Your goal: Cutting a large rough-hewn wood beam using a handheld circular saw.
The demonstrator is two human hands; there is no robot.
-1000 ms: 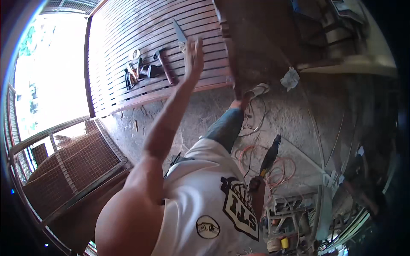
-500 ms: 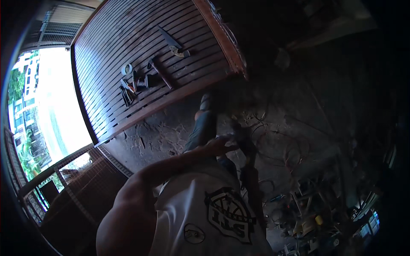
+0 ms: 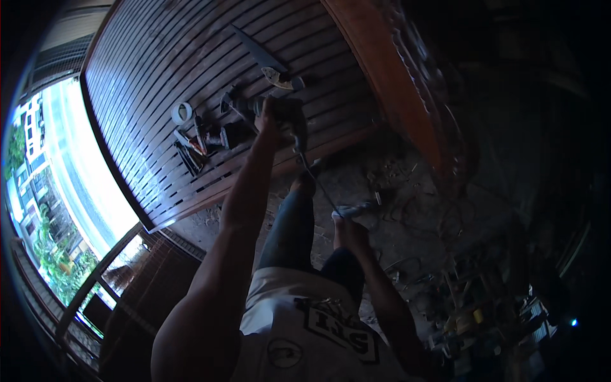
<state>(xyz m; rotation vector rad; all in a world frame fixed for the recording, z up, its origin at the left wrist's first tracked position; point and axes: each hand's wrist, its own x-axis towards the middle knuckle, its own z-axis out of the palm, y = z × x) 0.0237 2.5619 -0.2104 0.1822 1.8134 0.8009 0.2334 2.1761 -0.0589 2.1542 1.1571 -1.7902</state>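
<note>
Dim light, detail poor on the right. A dark power tool is held by the left hand over the near part of a slatted wooden bench; whether the slats are touched cannot be told. Its body is laid left to right, the narrower end apparently pointed left; at the right end a grip-like part is bent toward the near side. Left fingers clamped around the body. From the grip's near end a cord is run straight, near and right, to the right hand, by which it appears to be gripped; right fingers seen closed on it, though single fingers are lost in shadow. Farther off on the bench, a handsaw is laid with its blade pointed far left, handle near right. Left of the power tool, a hammer is partly covered by it; farther left, a pale tape roll and a cluster of small hand tools are set down. Dark lettering and a round emblem are printed on the light shirt; any markings on the power tool are too dark to be read.
</note>
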